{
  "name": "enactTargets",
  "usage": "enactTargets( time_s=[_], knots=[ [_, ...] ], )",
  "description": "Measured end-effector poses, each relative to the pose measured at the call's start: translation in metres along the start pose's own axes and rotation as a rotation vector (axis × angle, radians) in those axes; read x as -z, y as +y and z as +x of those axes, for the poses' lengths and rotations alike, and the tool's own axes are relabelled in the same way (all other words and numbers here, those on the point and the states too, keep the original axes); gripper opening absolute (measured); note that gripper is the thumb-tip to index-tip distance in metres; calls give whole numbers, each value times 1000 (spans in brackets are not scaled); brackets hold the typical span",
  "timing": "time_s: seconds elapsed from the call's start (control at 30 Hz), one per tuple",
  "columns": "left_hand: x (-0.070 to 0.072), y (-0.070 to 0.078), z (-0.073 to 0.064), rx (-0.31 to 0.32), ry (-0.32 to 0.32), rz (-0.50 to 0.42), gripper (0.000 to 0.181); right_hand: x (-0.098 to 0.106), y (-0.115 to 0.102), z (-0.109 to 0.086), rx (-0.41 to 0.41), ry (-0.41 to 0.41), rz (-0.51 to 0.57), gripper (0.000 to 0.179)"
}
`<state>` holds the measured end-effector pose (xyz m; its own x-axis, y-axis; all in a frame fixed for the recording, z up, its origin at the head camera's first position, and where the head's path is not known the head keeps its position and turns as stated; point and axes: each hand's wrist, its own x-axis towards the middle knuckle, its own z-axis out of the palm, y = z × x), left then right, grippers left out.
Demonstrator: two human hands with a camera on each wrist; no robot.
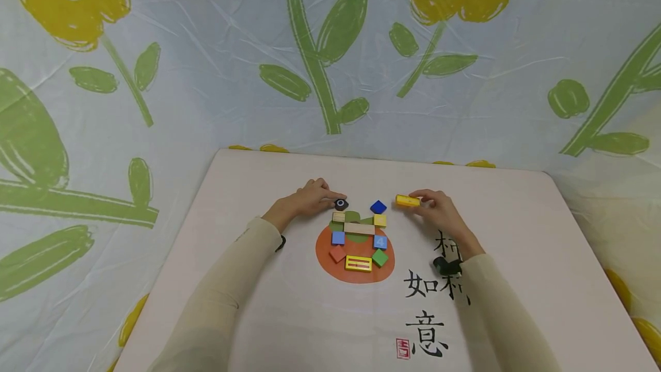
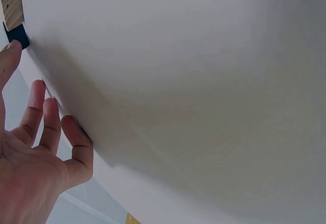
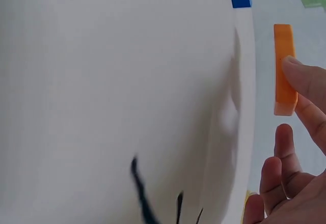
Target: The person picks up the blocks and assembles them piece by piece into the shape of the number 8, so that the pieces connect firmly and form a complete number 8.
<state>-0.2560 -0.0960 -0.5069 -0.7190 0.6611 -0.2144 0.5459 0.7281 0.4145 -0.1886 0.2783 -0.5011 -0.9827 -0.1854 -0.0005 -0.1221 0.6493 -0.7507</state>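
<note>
A black block with a white ring (image 1: pixel 341 204) lies at the far left end of a ring of blocks. My left hand (image 1: pixel 311 198) pinches it with index finger and thumb; the thumb (image 2: pixel 11 56) is on its side in the left wrist view, the other fingers spread apart. Raised above the table at the right, a yellow-orange rectangular block (image 1: pixel 407 201) is pinched between thumb and fingers of my right hand (image 1: pixel 439 211). A blue block (image 1: pixel 378 206), set cornerwise, lies between the two hands.
Blocks border an orange-and-green printed picture (image 1: pixel 330 268): a yellow striped block (image 1: pixel 358 263), a green one (image 1: pixel 380 258), a red one (image 1: pixel 338 254), light blue ones and a long wooden bar (image 1: pixel 359 228). Black brush characters (image 1: pixel 432 334) mark the pale table.
</note>
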Motion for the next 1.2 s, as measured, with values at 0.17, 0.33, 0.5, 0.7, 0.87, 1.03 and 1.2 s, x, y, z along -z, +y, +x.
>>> enactTargets(
  time_s=[0.17, 0.33, 0.5, 0.7, 0.87, 1.03, 1.2],
  knots=[
    [1, 0, -1, -3, -1, -4, 39, -9, -11, 9, 24, -8, 3, 33],
    [2, 2, -1, 35, -9, -35, 38, -17, -24, 16, 10, -22, 14, 33],
    [4, 4, -1, 56, -15, -57, 38, -28, -39, 24, 31, -40, 25, 34],
    [4, 3, -1, 50, -23, -42, 39, -41, -52, 34, 25, -58, 12, 33],
    [4, 3, 0, 43, -30, -42, 39, -51, -56, 40, 24, -53, -2, 33],
    [4, 3, 1, 39, -31, -30, 38, -59, -58, 42, 42, -49, -2, 31],
    [3, 2, 1, 34, -29, -8, 39, -66, -59, 44, 40, -42, -10, 31]
  ],
)
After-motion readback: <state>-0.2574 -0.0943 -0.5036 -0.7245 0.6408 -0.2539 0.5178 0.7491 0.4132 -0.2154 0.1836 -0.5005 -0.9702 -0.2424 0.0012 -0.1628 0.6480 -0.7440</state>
